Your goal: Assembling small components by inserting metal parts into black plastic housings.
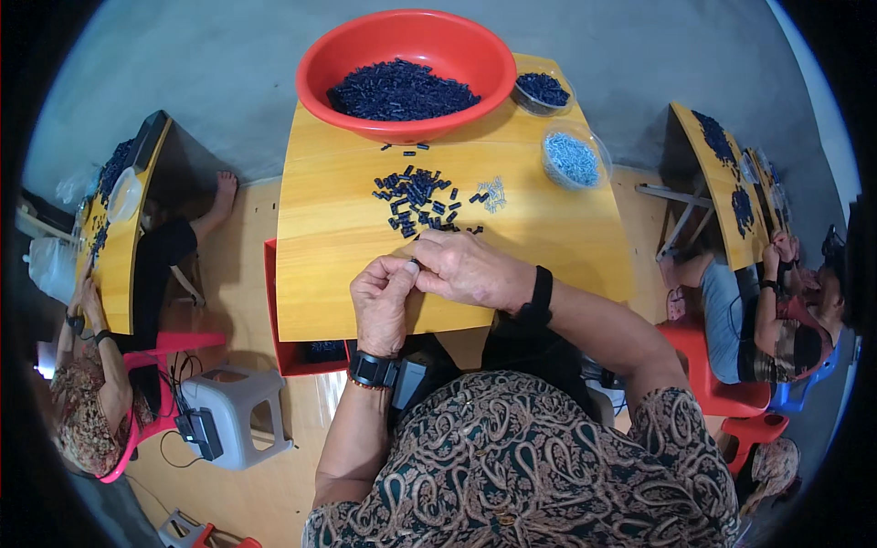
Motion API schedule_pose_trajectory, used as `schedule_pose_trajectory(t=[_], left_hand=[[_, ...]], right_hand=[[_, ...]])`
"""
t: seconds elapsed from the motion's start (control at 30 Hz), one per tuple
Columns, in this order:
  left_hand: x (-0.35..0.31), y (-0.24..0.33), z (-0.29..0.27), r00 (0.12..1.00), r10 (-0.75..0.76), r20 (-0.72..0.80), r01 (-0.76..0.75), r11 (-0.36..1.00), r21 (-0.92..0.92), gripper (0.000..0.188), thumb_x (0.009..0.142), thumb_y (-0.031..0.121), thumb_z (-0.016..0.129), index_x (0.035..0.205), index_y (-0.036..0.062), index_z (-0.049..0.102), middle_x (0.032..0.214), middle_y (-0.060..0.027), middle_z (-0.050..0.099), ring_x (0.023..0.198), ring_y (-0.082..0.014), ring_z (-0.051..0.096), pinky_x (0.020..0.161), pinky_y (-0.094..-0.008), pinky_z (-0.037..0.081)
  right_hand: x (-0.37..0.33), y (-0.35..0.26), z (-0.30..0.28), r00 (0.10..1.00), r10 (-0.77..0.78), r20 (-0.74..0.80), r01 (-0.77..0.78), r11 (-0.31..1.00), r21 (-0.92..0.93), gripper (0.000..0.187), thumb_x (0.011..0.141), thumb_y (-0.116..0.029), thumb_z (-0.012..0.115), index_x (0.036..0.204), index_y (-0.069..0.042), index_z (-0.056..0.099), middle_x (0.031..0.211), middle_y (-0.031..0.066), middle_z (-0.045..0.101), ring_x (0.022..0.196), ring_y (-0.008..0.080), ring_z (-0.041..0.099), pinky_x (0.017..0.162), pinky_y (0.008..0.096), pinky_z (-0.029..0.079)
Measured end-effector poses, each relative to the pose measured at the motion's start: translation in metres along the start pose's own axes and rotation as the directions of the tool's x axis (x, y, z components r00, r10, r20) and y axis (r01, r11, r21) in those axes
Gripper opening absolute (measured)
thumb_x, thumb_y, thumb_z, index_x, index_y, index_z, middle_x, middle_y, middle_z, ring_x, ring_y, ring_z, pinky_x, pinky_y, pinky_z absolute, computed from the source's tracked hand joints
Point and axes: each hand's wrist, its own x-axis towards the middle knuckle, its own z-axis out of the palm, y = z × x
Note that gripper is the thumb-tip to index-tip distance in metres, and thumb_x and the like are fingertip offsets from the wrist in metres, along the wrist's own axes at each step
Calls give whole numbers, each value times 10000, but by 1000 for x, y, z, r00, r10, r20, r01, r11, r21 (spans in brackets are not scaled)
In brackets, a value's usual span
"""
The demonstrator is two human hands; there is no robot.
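Observation:
My left hand (pixel 382 297) and my right hand (pixel 470 267) meet above the near part of the yellow table (pixel 329 247). The fingers of both are closed in a pinch. A small dark piece (pixel 416 262) shows by my left thumb; what my right fingertips grip is hidden. Just beyond the hands lies a loose pile of small black cylindrical pieces (pixel 416 194). To its right is a little heap of thin silvery metal pieces (pixel 493 194), too small to tell exactly.
A red basin (pixel 315 91) full of black pieces stands at the table's far side. Right of it are a clear tub of dark pieces (pixel 544 89) and a clear tub of silvery pieces (pixel 573 160). People work at tables on both sides. A grey stool (pixel 242 411) stands left.

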Motion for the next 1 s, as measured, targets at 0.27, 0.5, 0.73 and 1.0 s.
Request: schedule_pose_trajectory(t=[0.27, 0.5, 0.73, 1.0], left_hand=[[1, -2, -1, 998, 62, -23, -63, 997, -46, 43, 898, -9, 615, 858, -15, 628, 785, -50, 651, 689, -88, 576, 674, -235, 496], [1, 1, 4, 998, 58, 12, -57, 997, -57, 13, 898, -5, 621, 887, -13, 620, 804, -37, 645, 687, -80, 568, 670, -229, 492], [3, -4, 8, 989, 93, -117, -90, 995, 30, 37, 902, 28, 637, 921, 0, 622, 844, -54, 664, 724, -100, 603, 699, -244, 515], [-5, 10, 14, 977, 184, -111, -181, 983, 38, 54, 916, 45, 618, 969, 40, 623, 893, -73, 650, 749, -144, 614, 699, -312, 535]], right_hand=[[2, 3, 5, 984, -176, -37, 173, 982, -75, 174, 833, -154, 609, 907, 1, 579, 777, 156, 583, 705, 336, 613, 634, 418, 516], [-3, -4, 5, 985, -166, -36, 155, 964, -214, 164, 827, -134, 601, 911, 3, 565, 785, 154, 594, 703, 315, 618, 628, 412, 523], [-12, -2, 3, 983, -20, -185, 21, 1000, 5, 198, 844, -105, 617, 1010, -6, 574, 839, 148, 611, 756, 325, 625, 673, 419, 510], [-61, 77, -40, 810, 304, -501, -250, 952, 175, 82, 833, 8, 627, 915, 11, 627, 790, 133, 616, 726, 242, 618, 671, 334, 497]])
